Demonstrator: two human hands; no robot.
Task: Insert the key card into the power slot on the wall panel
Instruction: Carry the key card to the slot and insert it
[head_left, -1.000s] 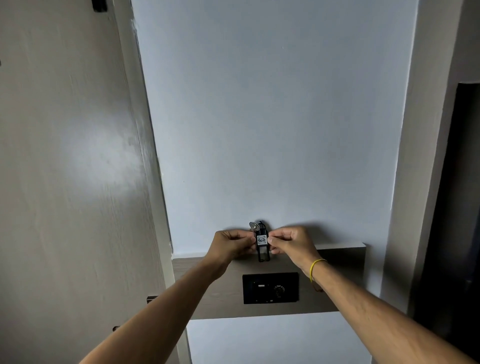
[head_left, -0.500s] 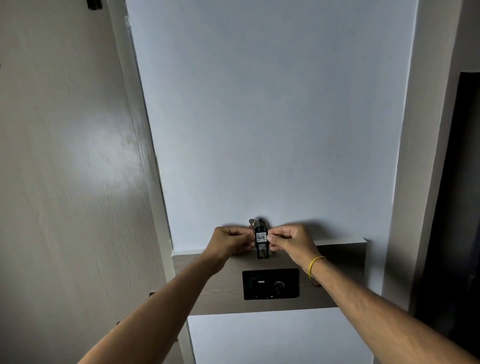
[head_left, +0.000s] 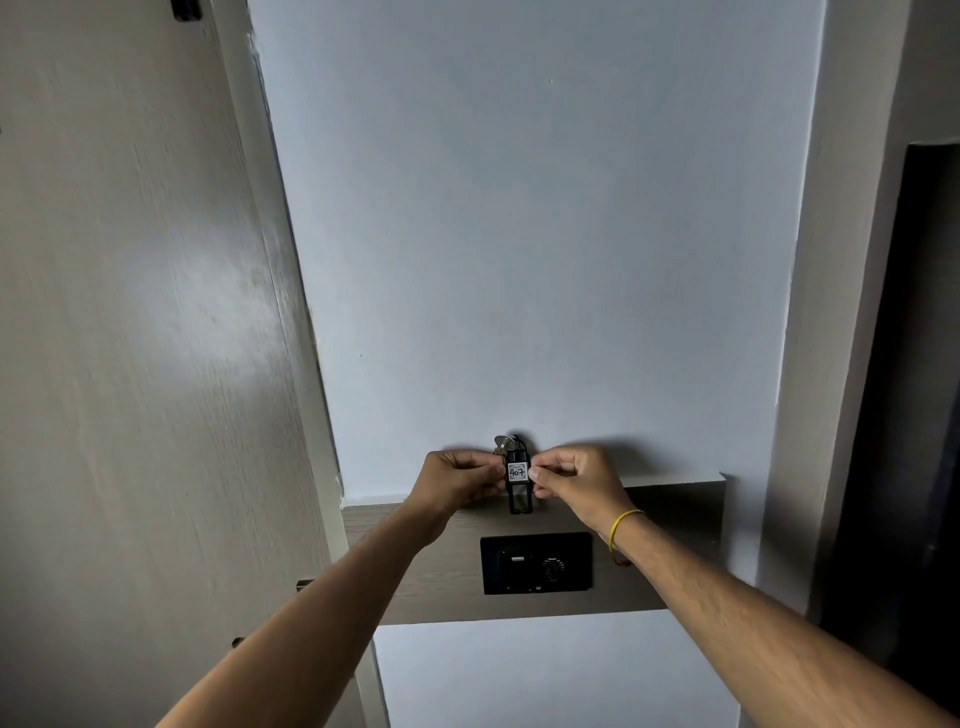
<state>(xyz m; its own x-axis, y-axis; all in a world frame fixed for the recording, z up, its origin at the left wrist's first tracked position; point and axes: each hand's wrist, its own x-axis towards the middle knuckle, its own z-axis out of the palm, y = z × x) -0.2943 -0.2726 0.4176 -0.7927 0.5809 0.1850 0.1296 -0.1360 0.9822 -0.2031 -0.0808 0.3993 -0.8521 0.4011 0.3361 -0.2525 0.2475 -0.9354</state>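
The key card (head_left: 518, 480) is a narrow black tag with a white label reading 407 and a metal key on a ring at its top. It stands upright against the wall, pinched from both sides: my left hand (head_left: 457, 480) holds its left edge, my right hand (head_left: 574, 480) its right edge. Its lower end hangs just above the black wall panel (head_left: 536, 563), apart from it. The panel sits on a wooden strip (head_left: 670, 545) and shows a small slot on its left part and a round dial on its right.
A pale wooden door (head_left: 130, 364) fills the left, with a handle part (head_left: 304, 584) near my left forearm. White wall rises above the strip. A dark opening (head_left: 904, 415) lies at the far right. A yellow band circles my right wrist.
Both hands and the key card have stayed nearly still against the wall above the panel; only the view has shifted slightly.
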